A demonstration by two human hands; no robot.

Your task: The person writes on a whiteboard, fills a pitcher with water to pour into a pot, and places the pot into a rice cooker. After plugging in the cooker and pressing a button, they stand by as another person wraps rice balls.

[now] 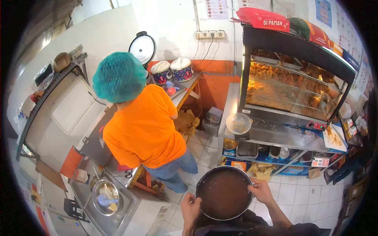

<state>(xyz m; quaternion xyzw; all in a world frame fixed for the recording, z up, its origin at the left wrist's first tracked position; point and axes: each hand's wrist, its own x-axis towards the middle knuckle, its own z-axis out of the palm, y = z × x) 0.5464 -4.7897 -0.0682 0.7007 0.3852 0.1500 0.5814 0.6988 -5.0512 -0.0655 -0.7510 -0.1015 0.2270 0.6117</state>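
Note:
A round dark pan (224,192) with a light rim and a brown inside is held level at the bottom centre. My left hand (190,208) pinches its left edge between thumb and fingers. At the pan's right edge, my right hand (261,191) grips the rim in the same way. Tiled floor (283,196) shows around the pan.
A person in an orange shirt (145,129) and green hair net stands ahead on the left. Left of me is a sink (128,210) holding a metal bowl (105,198). A glass food warmer (291,84) stands on the steel counter (271,131) at right, beside a clear bowl (238,123).

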